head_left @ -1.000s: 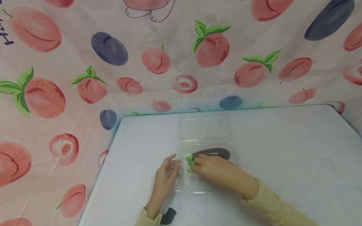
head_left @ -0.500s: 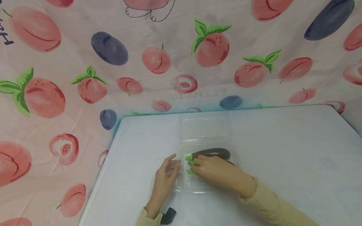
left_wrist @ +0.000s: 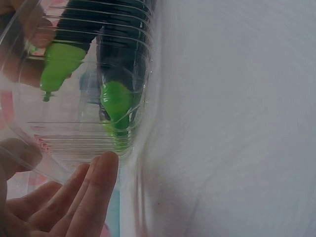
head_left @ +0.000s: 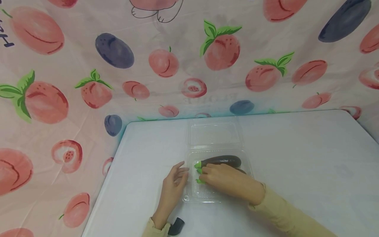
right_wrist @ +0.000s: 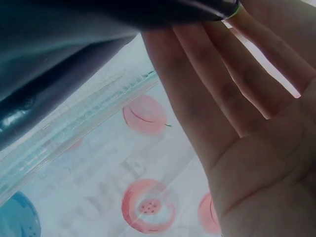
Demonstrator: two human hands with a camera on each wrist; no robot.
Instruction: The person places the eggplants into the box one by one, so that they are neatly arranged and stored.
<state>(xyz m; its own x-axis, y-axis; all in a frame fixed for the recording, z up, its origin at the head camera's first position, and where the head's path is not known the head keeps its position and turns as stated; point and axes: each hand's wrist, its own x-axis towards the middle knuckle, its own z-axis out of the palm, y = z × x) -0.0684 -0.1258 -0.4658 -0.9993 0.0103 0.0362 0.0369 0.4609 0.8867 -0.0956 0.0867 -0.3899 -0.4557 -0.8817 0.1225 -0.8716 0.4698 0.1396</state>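
Observation:
In the head view, a clear plastic clamshell box (head_left: 204, 199) lies with its lid folded back. Inside are three dark eggplants with green caps, side by side. The far eggplant (head_left: 223, 160) shows almost whole; the middle eggplant (head_left: 199, 171) is mostly covered by my right hand (head_left: 229, 181). That hand holds the nearest eggplant (head_left: 200, 181) by its cap end; in the right wrist view, its long fingers (right_wrist: 197, 89) reach the dark body. My left hand (head_left: 174, 184) stays at the box's left side, straight fingers (left_wrist: 96, 192) touching the ribbed wall in the left wrist view.
The transparent lid (head_left: 215, 134) stretches toward the back of the white table (head_left: 296, 158). A short black object (head_left: 176, 226) sits beside the left cuff. Behind and to the left hangs a fruit-patterned cloth (head_left: 183, 39).
My right hand has shifted the nearest eggplant slightly toward me, away from the middle one. The right sleeve has moved a little to the left. My left hand has stayed in place.

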